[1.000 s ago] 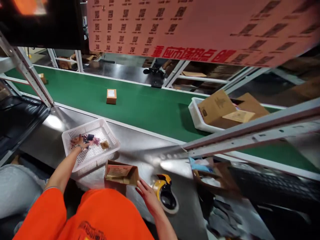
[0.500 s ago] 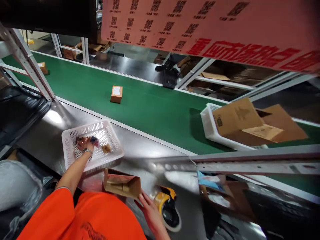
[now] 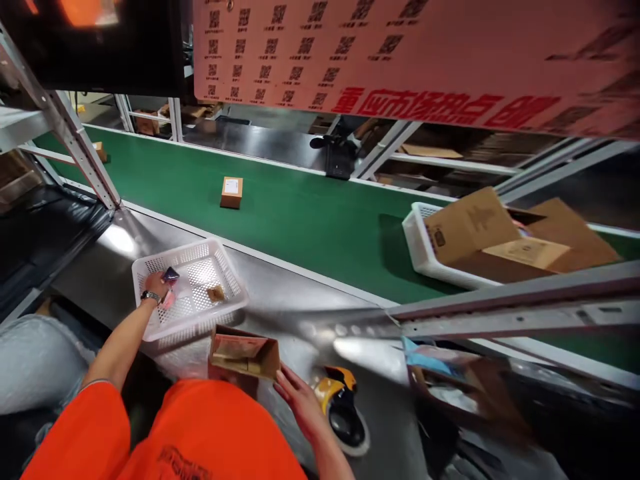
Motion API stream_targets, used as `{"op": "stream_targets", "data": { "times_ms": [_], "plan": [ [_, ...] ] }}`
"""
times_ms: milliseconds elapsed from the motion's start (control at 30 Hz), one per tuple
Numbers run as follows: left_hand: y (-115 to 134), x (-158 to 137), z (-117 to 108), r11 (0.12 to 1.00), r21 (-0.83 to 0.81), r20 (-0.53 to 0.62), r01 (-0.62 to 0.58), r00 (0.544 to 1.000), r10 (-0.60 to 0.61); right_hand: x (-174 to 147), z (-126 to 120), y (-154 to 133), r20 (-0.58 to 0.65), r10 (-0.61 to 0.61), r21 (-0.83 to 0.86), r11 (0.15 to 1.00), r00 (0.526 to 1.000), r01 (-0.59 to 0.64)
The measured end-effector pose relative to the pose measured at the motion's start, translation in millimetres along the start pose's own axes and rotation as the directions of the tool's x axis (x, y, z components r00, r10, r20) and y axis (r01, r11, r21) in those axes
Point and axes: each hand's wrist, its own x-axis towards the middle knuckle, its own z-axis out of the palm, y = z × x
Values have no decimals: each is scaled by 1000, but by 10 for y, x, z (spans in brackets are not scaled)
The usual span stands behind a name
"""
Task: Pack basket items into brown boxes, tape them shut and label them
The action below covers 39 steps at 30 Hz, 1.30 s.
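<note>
Inside a white perforated basket (image 3: 235, 301), my left hand (image 3: 157, 285) is closed around small packets. A dark shiny packet (image 3: 171, 275) sticks out beyond its fingers, and a pink packet (image 3: 169, 300) shows below the hand; the fingertips are mostly hidden. A small brown packet (image 3: 216, 293) lies apart in the same basket. Close to my body, an open cardboard box (image 3: 270, 361) faces up, with some brown material visible inside. My right hand (image 3: 296, 395) grips its right side, fingers along the outer wall and edge.
A yellow and black scanner (image 3: 343, 407) rests right of my right hand. Behind the metal table runs a green conveyor belt (image 3: 310, 220) carrying a small labelled box (image 3: 231, 192) and a white basket (image 3: 415, 243) of cardboard. A pink sign (image 3: 450, 53) hangs overhead; a metal post stands left.
My left hand has shifted left within the basket, and the dark and pink packets have moved with it. My right hand stays at the box. The view has tilted slightly.
</note>
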Motion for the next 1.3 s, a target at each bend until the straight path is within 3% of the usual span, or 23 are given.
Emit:
{"op": "stream_targets", "data": {
  "times_ms": [67, 167, 233, 267, 300, 367, 433, 467, 500, 600, 733, 800, 900, 967, 1033, 1100, 1167, 1233, 1300],
  "plan": [
    [56, -61, -122, 994, -107, -79, 5, 997, -14, -4, 36, -16, 1, -6, 11, 1000, 1000, 6],
    [303, -288, -206, 933, -345, -162, -101, 986, 46, -24, 101, -37, 2, -20, 32, 999, 1000, 20],
    [558, -573, -136, 841, -474, -191, -261, 963, 191, -42, 136, -54, 13, -32, 31, 999, 999, 32],
    [698, -748, -59, 779, -504, -204, -374, 927, 314, -50, 150, -62, 16, -39, 28, 999, 999, 39],
    [837, -932, 41, 685, -525, -225, -506, 858, 462, -56, 162, -70, 19, -46, 23, 999, 999, 46],
    [1089, -1283, 287, 471, -484, -203, -738, 618, 760, -66, 181, -86, 22, -65, 14, 998, 998, 65],
    [1274, -1546, 537, 352, -339, -16, -872, 380, 925, -76, 203, -105, 25, -82, 3, 997, 996, 82],
    [1334, -1632, 643, 329, -241, 104, -913, 313, 944, -84, 218, -118, 22, -90, -1, 996, 996, 90],
    [1373, -1687, 729, 316, -139, 211, -939, 283, 936, -94, 235, -133, 19, -98, -5, 995, 995, 98],
    [1394, -1723, 848, 280, 59, 377, -958, 281, 882, -131, 294, -191, 26, -139, -5, 990, 990, 139],
    [1355, -1690, 771, 254, 95, 464, -963, 269, 844, -144, 346, -222, 9, -223, -11, 975, 975, 223],
    [1341, -1692, 713, 313, 109, 522, -944, 322, 790, -130, 358, -194, -65, -282, -63, 958, 957, 278],
    [1312, -1691, 670, 465, 119, 584, -877, 441, 682, -132, 392, -131, -175, -390, -200, 913, 904, 356],
    [1284, -1673, 671, 535, 85, 585, -841, 477, 656, -181, 432, -109, -204, -510, -302, 845, 836, 441],
    [1255, -1649, 683, 581, 31, 569, -813, 492, 658, -273, 477, -113, -190, -674, -420, 713, 714, 561],
    [1229, -1630, 692, 619, -2, 554, -785, 515, 654, -391, 503, -129, -81, -810, -519, 531, 580, 669],
    [1206, -1623, 693, 639, -5, 553, -769, 530, 643, -497, 493, -133, 106, -852, -538, 384, 512, 750],
    [1186, -1628, 692, 644, 8, 553, -765, 540, 635, -550, 449, -115, 299, -786, -511, 346, 540, 787],
    [1172, -1637, 705, 642, 16, 538, -767, 548, 641, -527, 402, -79, 415, -636, -519, 422, 651, 743]
  ]
}}
